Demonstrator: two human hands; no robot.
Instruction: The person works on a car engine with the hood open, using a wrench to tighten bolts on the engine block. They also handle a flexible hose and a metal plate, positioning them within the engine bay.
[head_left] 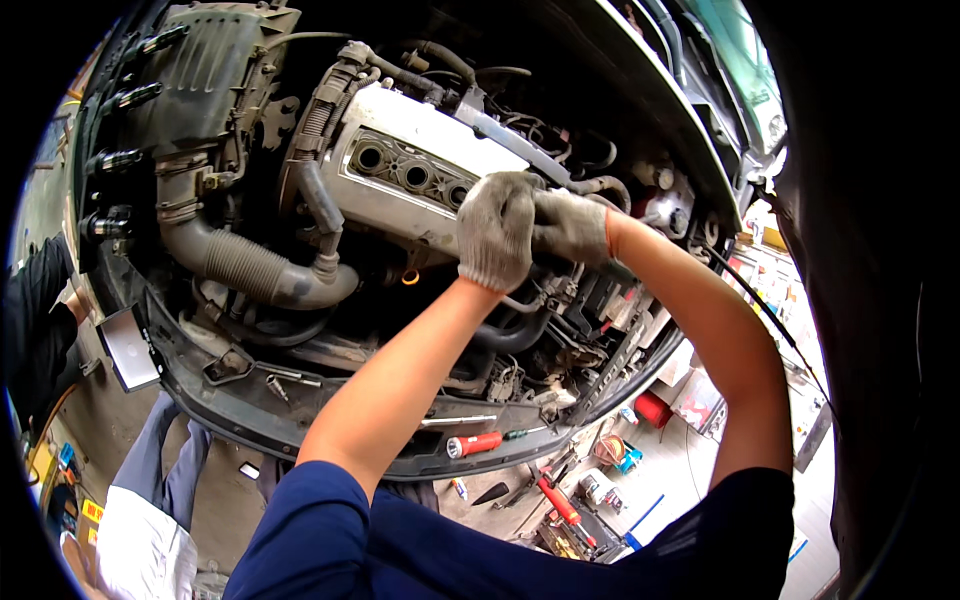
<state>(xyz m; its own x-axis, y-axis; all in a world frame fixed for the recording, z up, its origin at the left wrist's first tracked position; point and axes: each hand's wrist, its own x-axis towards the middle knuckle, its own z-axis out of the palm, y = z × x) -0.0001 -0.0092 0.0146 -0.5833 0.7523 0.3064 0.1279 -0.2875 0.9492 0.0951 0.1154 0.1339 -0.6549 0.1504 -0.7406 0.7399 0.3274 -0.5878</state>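
My left hand (497, 230), in a grey knit glove, is closed in a fist over the right end of the silver engine cover (400, 203). Right against it is my right hand (575, 228), gloved the same way, its fingers curled beside the left wrist and knuckles. Whatever either hand grips is hidden inside the gloves. Round dark plug holes (416, 177) run in a row along the cover's recessed panel, and the left fist covers that row's right end. A grey pipe (520, 145) passes just behind my hands.
A ribbed intake hose (245, 270) curves on the left, below the air filter box (195, 75). Several black ignition coils (130, 97) line the left edge. On the front rim lie a red flashlight (475, 443) and a socket tool (290, 380). Another person's dark sleeve (40, 300) shows far left.
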